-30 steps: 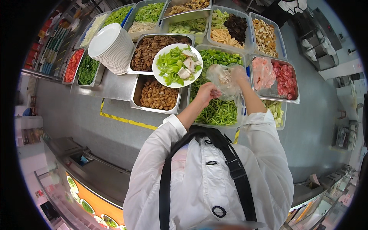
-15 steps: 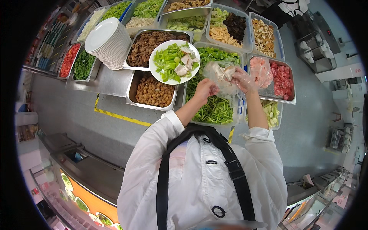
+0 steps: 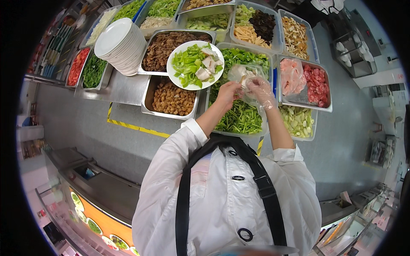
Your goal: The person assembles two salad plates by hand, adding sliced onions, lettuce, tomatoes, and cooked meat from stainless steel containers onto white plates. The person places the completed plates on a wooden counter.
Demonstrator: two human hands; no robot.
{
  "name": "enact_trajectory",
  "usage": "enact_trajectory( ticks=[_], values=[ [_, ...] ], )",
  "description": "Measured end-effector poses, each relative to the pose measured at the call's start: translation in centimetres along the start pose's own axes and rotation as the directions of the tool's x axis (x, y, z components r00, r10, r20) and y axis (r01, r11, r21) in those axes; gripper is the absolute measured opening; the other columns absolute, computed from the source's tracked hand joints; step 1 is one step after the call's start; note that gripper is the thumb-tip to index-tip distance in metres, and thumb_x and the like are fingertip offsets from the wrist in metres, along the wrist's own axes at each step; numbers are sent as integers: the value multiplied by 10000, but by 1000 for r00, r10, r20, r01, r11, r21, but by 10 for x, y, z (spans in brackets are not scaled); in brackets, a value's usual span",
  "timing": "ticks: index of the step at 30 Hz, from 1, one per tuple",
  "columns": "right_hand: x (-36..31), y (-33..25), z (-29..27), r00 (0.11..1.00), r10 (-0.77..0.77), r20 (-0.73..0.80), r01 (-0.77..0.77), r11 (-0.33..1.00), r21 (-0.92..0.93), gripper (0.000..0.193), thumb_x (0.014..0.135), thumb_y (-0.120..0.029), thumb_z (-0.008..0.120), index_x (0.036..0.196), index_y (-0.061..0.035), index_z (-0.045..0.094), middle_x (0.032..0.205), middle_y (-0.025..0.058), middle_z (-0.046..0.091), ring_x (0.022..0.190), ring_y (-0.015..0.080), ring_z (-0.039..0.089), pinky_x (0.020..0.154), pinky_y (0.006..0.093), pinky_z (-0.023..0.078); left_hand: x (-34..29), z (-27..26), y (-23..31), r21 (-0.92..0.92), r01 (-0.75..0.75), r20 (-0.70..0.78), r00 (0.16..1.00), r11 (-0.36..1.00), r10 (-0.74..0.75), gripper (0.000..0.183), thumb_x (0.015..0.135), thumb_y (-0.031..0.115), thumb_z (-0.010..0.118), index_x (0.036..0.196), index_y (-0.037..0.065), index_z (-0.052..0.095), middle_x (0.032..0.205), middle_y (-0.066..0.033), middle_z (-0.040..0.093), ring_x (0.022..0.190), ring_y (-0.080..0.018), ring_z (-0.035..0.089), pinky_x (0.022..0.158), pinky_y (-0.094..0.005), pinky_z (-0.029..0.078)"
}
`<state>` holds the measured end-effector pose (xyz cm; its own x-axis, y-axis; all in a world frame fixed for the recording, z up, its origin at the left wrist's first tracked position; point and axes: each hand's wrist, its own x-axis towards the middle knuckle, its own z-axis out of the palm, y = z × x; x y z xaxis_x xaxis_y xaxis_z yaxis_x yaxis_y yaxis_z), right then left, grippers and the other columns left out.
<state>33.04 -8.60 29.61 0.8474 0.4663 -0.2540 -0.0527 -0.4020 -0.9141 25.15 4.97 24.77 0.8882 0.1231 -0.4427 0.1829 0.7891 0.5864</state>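
Observation:
A clear plastic bag (image 3: 247,70) with pale meat slices inside rests over the tub of chopped green vegetables (image 3: 239,121). My bare left hand (image 3: 228,94) is closed on the near left edge of this bag. Close beside it, my right hand (image 3: 261,90), in a clear plastic glove, pinches the bag's right side; its fingertips are partly hidden by the crinkled film. To the left is a white plate (image 3: 172,81) bearing cut green peppers (image 3: 185,64) and several pale meat slices (image 3: 205,72). It overlaps a metal pan of brown sliced meat (image 3: 164,49).
A tall stack of white plates (image 3: 121,47) stands at the left. Near it are pans of browned cubes (image 3: 173,98), green beans (image 3: 93,70) and diced red vegetables (image 3: 78,66). A metal pan of raw meat (image 3: 316,85) lies right, above a tub of pale green slices (image 3: 299,121).
My right hand has come left and down, and my left hand has risen slightly to the bag. The meat slices lifted in my right fingers before now show inside the bag.

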Motion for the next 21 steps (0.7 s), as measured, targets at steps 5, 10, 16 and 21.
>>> enact_trajectory(
  ticks=[5, 10, 16, 21],
  values=[
    [-8, 11, 2, 995, -82, 54, 79, 996, 46, 259, 814, -191, 643, 963, 16, 601, 876, 56, 614, 749, 95, 559, 657, 250, 463, 1, 2, -2, -33, 3, 56, 998, 999, -1, 80, 828, 144, 587, 827, 103, 518, 799, -12, 598, 734, -137, 590, 659, -343, 484],
    [-10, 10, 3, 995, -16, 94, 10, 998, 66, 232, 837, -227, 629, 924, -12, 612, 808, 24, 607, 701, 92, 555, 605, 230, 443, 0, 3, -4, 6, -8, 107, 994, 1000, 7, 61, 835, 145, 568, 871, 106, 537, 820, -6, 603, 730, -123, 577, 679, -339, 483],
    [-14, 2, 6, 995, 84, 52, -92, 981, 169, 215, 816, -234, 599, 814, -20, 612, 714, 20, 583, 616, 106, 550, 541, 242, 440, 1, 3, -6, 130, -41, 79, 996, 991, 31, 68, 823, 113, 533, 883, 92, 556, 800, -4, 603, 707, -119, 573, 663, -316, 487],
    [-5, 12, 4, 996, 89, 24, -91, 984, 154, 171, 794, -185, 573, 787, -16, 599, 690, 25, 569, 554, 117, 539, 514, 247, 445, 2, 1, -8, 152, -44, 40, 998, 987, 38, 74, 812, 114, 535, 875, 82, 558, 771, -1, 590, 691, -114, 568, 642, -306, 488]
  ],
)
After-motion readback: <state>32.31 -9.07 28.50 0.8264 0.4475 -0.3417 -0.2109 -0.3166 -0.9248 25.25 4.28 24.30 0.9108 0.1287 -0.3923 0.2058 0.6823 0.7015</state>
